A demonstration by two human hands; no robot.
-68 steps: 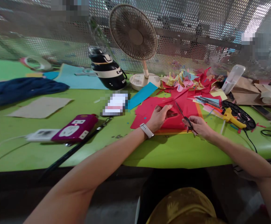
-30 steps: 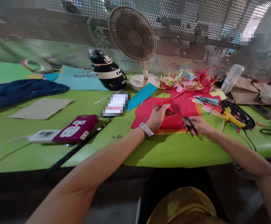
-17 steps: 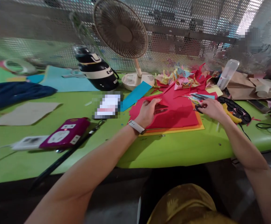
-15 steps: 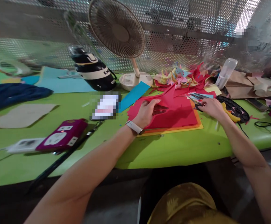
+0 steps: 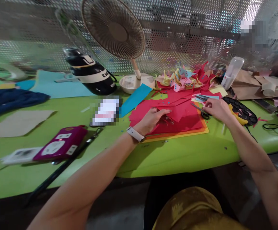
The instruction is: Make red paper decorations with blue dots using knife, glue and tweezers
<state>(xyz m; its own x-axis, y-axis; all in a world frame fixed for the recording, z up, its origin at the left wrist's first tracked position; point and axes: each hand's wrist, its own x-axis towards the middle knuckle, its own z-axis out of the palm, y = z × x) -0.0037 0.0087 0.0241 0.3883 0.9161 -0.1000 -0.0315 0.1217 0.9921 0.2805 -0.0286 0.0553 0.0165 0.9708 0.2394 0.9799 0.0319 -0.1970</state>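
My left hand (image 5: 150, 120), with a white-banded watch on the wrist, is closed on a piece of red paper (image 5: 178, 114) just above the stack. Its thumb points right along the paper; the other fingers are partly hidden. Beneath lies a stack of red sheets (image 5: 189, 124), with orange and yellow edges showing below. At the stack's right side, my right hand (image 5: 218, 110) is closed with its fingertips on the black handles of small scissors (image 5: 203, 113). The scissor blades point left toward the red paper. Behind that hand lies another slim dark tool (image 5: 201, 97) on light blue paper.
Folded paper pieces (image 5: 183, 78) are heaped behind the stack. Right of them are a clear bottle (image 5: 233, 73), a black round tray (image 5: 245, 111) and brown paper (image 5: 244, 84). A fan (image 5: 116, 32), black bottle (image 5: 94, 75), phone (image 5: 105, 111) and purple power strip (image 5: 62, 143) stand left.
The red paper in my left hand has come down from a raised, bent position. My right fingers have shifted on the scissors, which now show more clearly. The view has shifted slightly.
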